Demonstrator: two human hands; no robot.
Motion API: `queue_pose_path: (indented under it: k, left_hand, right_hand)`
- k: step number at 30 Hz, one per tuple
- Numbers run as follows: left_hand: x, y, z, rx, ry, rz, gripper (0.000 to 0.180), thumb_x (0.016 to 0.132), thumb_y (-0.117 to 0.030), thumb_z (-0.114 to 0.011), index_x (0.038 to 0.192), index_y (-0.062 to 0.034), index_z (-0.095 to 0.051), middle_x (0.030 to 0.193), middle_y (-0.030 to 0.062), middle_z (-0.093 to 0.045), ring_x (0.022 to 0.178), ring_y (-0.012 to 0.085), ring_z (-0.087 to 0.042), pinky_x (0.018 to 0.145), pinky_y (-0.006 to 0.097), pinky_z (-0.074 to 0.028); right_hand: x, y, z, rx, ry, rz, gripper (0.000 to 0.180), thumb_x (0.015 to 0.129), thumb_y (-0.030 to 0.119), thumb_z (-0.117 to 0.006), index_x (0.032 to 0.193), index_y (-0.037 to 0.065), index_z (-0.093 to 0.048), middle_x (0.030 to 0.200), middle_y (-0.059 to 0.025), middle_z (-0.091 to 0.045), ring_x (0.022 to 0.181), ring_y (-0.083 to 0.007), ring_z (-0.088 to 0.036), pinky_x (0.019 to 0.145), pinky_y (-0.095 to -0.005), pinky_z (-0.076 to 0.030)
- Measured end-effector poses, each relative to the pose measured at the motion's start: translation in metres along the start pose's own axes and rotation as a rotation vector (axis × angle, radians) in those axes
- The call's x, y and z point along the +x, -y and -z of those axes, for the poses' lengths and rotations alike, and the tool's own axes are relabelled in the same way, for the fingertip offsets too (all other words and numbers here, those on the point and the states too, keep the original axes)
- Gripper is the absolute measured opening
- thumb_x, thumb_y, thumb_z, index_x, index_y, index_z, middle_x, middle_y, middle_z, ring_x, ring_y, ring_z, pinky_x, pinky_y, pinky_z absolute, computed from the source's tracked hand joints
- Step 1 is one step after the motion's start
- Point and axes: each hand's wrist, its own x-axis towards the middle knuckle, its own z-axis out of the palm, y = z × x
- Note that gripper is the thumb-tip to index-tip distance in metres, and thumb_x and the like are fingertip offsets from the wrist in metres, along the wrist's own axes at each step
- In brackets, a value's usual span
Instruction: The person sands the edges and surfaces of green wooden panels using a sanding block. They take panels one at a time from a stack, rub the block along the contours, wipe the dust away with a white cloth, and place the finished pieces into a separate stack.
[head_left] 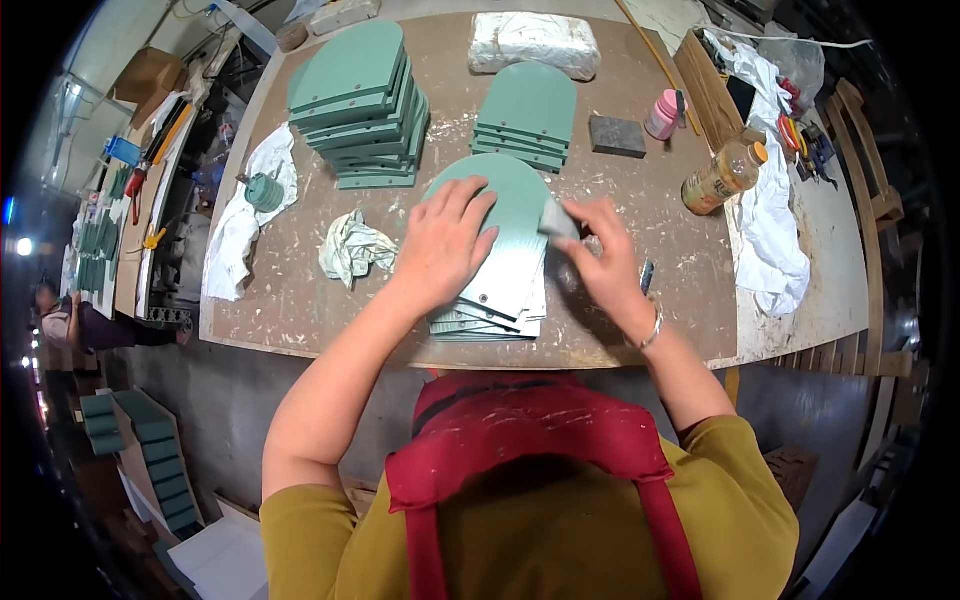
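Observation:
A pale green panel [510, 235] with a rounded far end lies on a small fanned stack of similar panels [478, 324] near the table's front edge. My left hand [445, 240] rests flat on the panel's left side, fingers stretched out. Between the thumb and fingers of my right hand [603, 255] is a small pale grey pad [556, 219], held against the panel's right edge. Whether the pad is folded sandpaper or a solid block I cannot tell. A crumpled cloth [355, 248] lies left of my left hand.
Behind stand a tall stack of green panels [355, 75] and a lower stack [527, 105]. A wrapped white bundle [533, 45], dark grey block [617, 137], pink bottle [662, 116] and juice bottle [722, 178] share the table. A green jar [264, 193] sits on white cloth at left.

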Motion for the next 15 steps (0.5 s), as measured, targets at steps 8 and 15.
queue_pose_path:
  k: [8,15]
  left_hand:
    - [0.0,0.002,-0.004,0.029,-0.052,-0.032,0.042,0.094,-0.026,-0.063,0.132,-0.0084,-0.056,0.141,0.0099,-0.051,0.134,0.0303,-0.047,0.104,0.048,-0.04]
    - [-0.001,0.004,-0.008,0.022,-0.036,-0.025,0.043,0.096,-0.026,-0.062,0.135,-0.0083,-0.054,0.143,0.0102,-0.05,0.135,0.031,-0.047,0.104,0.049,-0.041]
  right_hand:
    - [-0.085,0.04,-0.015,-0.008,0.183,0.143,0.042,0.083,0.007,-0.075,0.123,0.001,-0.065,0.106,-0.0158,-0.063,0.097,-0.0338,-0.059,0.085,-0.0408,-0.049]
    - [-0.035,0.044,-0.007,-0.087,0.018,-0.005,0.039,0.083,0.006,-0.073,0.121,-0.001,-0.065,0.106,-0.0159,-0.062,0.093,-0.0339,-0.06,0.084,-0.0393,-0.05]
